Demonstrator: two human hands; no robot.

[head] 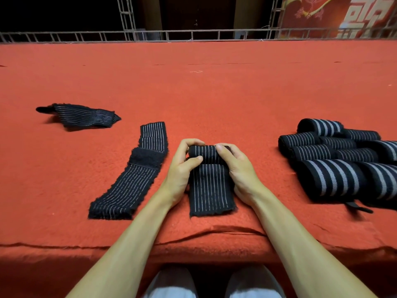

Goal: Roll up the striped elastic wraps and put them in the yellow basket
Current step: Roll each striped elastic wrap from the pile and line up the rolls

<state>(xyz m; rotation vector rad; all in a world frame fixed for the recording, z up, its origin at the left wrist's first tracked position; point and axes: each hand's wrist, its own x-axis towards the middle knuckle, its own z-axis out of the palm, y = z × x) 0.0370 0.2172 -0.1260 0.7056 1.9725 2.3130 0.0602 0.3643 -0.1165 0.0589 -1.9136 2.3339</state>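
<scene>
Between our left hand and right hand, both pinching the half-rolled wrap on the worktop, uneven pull from either side could skew the coil, and slack fingers would let the elastic spring open; no basket is in view.

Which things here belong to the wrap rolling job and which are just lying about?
Job: half-rolled wrap in left hand and right hand; flat wrap; crumpled wrap; rolled wraps.
Lying about: loose thread; metal railing; red banner.
</scene>
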